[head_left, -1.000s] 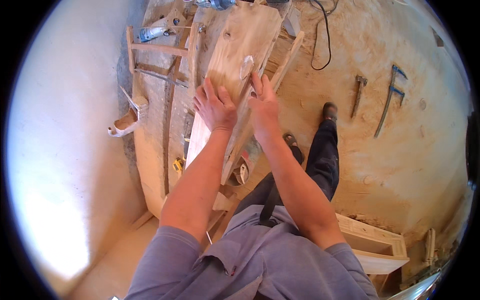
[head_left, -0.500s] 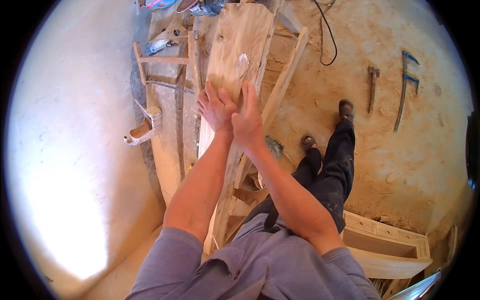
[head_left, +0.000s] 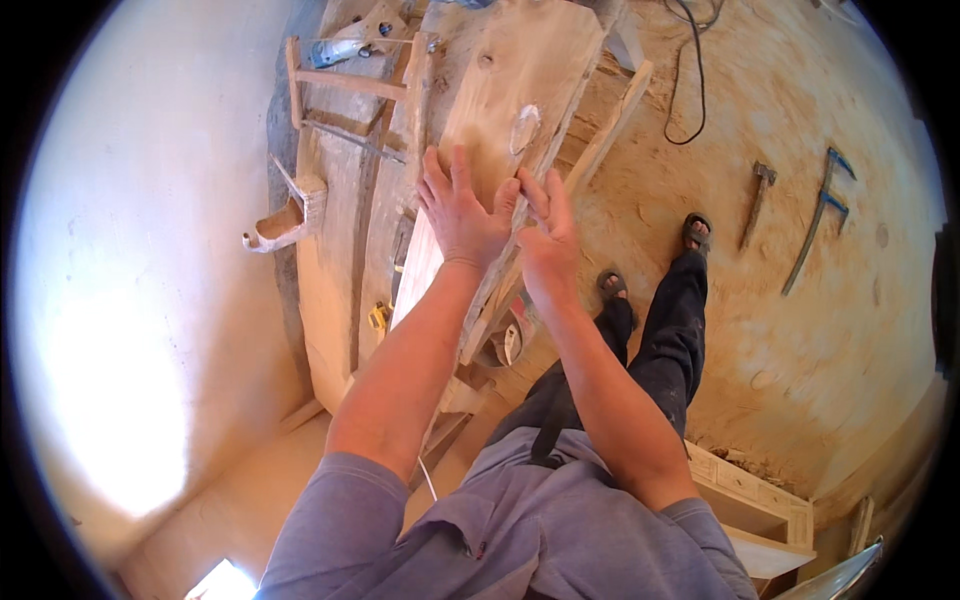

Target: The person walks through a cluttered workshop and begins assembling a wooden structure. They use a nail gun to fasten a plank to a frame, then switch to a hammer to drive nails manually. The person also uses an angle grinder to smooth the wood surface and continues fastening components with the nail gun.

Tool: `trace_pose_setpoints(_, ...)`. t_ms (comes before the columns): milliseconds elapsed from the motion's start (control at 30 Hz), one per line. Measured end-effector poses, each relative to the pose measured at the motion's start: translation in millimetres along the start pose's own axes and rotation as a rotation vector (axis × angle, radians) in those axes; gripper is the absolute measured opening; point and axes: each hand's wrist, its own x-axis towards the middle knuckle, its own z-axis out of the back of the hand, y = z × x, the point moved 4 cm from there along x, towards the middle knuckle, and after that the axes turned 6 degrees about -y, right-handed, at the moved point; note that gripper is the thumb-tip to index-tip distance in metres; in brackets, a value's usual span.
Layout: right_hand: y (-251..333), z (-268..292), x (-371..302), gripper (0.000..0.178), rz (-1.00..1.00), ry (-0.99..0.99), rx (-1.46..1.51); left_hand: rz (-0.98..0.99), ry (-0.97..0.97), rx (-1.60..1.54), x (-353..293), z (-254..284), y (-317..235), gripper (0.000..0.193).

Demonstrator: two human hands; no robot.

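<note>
A long, pale wooden board [head_left: 500,90] with a light oval patch lies lengthwise in front of me on a rough timber bench. My left hand [head_left: 462,215] rests palm down on its near part, fingers spread and thumb out toward the right. Beside it, my right hand [head_left: 550,240] lies at the board's right edge with its index and middle fingers stretched out. Its other fingers are partly hidden, and nothing shows in its grip. Left of the board sits a wooden frame saw [head_left: 352,82], its thin blade on the near side.
A grinder-like power tool [head_left: 338,50] lies beyond the saw. A yellow tape measure [head_left: 379,317] and a cut-open container [head_left: 285,222] are on the left. A hammer-like tool [head_left: 757,200], a blue clamp [head_left: 822,205] and a black cable [head_left: 697,90] lie on the floor. A drawered wooden piece [head_left: 755,495] stands behind right.
My hands have moved apart from their crossed, touching position. The left thumb now spreads outward, and the right hand has shifted to the board's right edge. The whole view has tilted slightly.
</note>
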Motion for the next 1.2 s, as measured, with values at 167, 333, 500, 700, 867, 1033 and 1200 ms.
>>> trace_pose_setpoints(167,10,-10,4,0.084,0.005,-0.038,-0.017,0.027,0.004,0.009,3,1,-1,0.081)
trace_pose_setpoints(333,23,-9,4,0.082,-0.067,-0.012,-0.101,0.049,0.004,-0.030,6,9,-4,0.079)
trace_pose_setpoints(500,23,20,23,0.068,-0.254,-0.022,-0.211,0.094,0.051,-0.033,14,0,3,0.079)
trace_pose_setpoints(700,4,159,-16,0.035,-0.336,-0.206,-0.891,-0.114,-0.187,-0.051,-23,-20,35,0.079)
trace_pose_setpoints(867,53,324,-49,0.040,-0.113,-0.523,-0.827,-0.041,-0.106,-0.038,0,-14,1,0.077)
trace_pose_setpoints(1033,103,453,-69,0.033,-0.274,-0.613,-1.033,0.000,-0.135,-0.036,-16,-10,17,0.076)
trace_pose_setpoints(1200,98,516,-17,0.030,-0.053,-0.375,-1.336,-0.134,-0.117,-0.027,5,-31,27,0.073)
